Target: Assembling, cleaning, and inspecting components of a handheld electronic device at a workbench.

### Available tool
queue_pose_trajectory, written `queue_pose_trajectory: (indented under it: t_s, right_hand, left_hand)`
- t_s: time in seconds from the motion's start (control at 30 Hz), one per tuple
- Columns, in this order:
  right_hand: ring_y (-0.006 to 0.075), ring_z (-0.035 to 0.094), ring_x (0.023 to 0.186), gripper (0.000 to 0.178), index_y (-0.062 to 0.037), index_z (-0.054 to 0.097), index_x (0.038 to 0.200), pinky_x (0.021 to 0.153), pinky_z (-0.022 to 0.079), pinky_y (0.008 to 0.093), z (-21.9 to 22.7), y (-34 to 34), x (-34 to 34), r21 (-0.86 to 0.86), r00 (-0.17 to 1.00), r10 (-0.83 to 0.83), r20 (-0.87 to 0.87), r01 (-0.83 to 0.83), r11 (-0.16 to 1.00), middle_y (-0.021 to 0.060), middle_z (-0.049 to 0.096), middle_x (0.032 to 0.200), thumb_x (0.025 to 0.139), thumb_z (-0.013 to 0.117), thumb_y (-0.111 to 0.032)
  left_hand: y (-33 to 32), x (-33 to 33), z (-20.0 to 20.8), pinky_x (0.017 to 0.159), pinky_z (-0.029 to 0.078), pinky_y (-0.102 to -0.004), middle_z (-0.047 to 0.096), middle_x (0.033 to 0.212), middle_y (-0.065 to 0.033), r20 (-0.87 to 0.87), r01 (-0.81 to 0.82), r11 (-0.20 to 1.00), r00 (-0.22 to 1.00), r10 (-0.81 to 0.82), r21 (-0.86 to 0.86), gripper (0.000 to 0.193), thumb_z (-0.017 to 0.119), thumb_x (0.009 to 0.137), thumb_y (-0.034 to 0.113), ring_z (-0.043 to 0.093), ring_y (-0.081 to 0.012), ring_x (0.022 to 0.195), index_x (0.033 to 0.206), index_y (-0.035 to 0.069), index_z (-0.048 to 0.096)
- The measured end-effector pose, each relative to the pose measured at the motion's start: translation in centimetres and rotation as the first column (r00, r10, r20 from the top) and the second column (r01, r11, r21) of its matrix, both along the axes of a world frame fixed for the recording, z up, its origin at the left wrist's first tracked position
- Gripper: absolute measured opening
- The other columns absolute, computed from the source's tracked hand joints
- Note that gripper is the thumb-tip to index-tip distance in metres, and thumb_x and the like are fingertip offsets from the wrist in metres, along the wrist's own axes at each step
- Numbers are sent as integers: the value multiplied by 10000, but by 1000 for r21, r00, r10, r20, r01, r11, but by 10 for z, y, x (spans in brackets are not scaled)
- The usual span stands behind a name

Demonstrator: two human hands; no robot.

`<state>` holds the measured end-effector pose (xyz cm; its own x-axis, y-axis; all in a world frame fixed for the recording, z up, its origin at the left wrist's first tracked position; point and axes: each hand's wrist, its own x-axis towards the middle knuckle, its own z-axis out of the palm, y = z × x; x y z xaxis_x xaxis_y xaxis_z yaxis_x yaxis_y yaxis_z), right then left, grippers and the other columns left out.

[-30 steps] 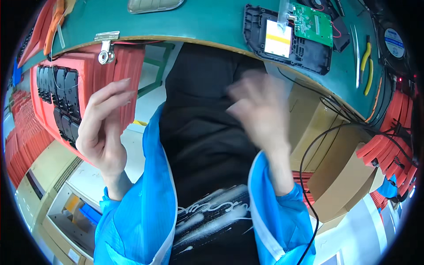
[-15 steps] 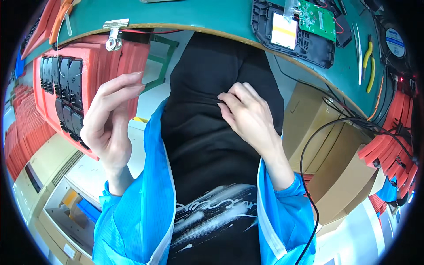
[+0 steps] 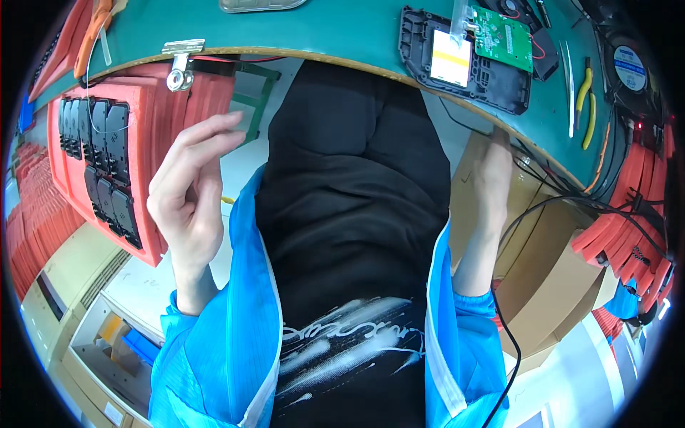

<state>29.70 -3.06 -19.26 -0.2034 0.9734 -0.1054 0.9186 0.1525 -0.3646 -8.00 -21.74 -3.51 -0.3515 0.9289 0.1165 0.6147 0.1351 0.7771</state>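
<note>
My left hand (image 3: pixel 191 189) hovers in the air beside the red foam tray, below the green bench edge. Its fingers are loosely bent and reach forward, with nothing visible in them, so it is open. My right hand (image 3: pixel 492 175) is raised just under the bench's right front edge, above a cardboard box. Motion smears it, and I cannot make out its fingers. Nearest to it on the bench lies a black plastic housing (image 3: pixel 506 93) with a lit screen (image 3: pixel 451 58) and a green circuit board (image 3: pixel 503 39).
Black moulded parts (image 3: pixel 118 143) sit in the red foam tray (image 3: pixel 150 235) at left. A metal clip (image 3: pixel 181 64) grips the bench edge. Tweezers (image 3: pixel 569 89) and yellow-handled pliers (image 3: pixel 586 107) lie at right. A black cable (image 3: pixel 508 314) hangs past a cardboard box (image 3: pixel 549 285).
My right hand has moved from my lap to the right and forward, up to the bench edge. My left hand has shifted slightly right. The view has tilted a little.
</note>
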Motion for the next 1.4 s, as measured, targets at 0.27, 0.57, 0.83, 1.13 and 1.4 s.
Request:
queue_pose_trajectory:
  t_s: [0.27,0.57,0.83,1.13,1.4]
  right_hand:
    - [467,533,1375,721,69,433,1510,1180,418,501,119,-129,-181,-215,436,554,-709,-882,419,338,486,1511,983,713,-335]
    - [221,712,1103,258,2,693,1229,943,594,367,28,-59,-96,-699,99,-693,-714,-138,701,139,718,1203,1013,652,-134]
    - [463,642,1200,523,43,569,1352,1044,485,492,84,-28,-153,-561,918,-54,-392,-192,805,362,664,1225,1003,647,-339]
    - [440,446,1456,423,-149,677,1373,1182,349,613,44,-58,-202,212,417,785,-458,-806,552,229,533,1526,990,675,-330]
    - [459,644,1183,405,-5,654,1322,974,523,533,39,-11,-97,-408,948,229,-220,-303,861,281,686,1259,1092,559,-324]
  left_hand:
    - [4,-9,10,926,545,-297,720,1256,-205,-107,-48,998,993,52,42,335,458,935,-158,714,-216,1083,1120,-84,727]
    - [9,-11,31,940,562,-349,714,1235,-255,-71,-45,979,996,60,199,261,489,968,-124,715,-288,1101,1099,-122,714]
    - [22,18,29,936,553,-333,731,1210,-228,-100,117,989,989,-108,92,342,496,883,-194,721,-278,1109,1105,-82,731]
    - [7,19,17,960,549,-349,733,1220,-212,-54,-30,998,998,33,58,373,496,858,-206,725,-309,1149,1110,-71,736]
    - [0,14,-24,997,546,-396,721,1277,-192,42,-26,977,999,35,-212,325,544,899,-143,700,-353,1200,1146,-58,738]
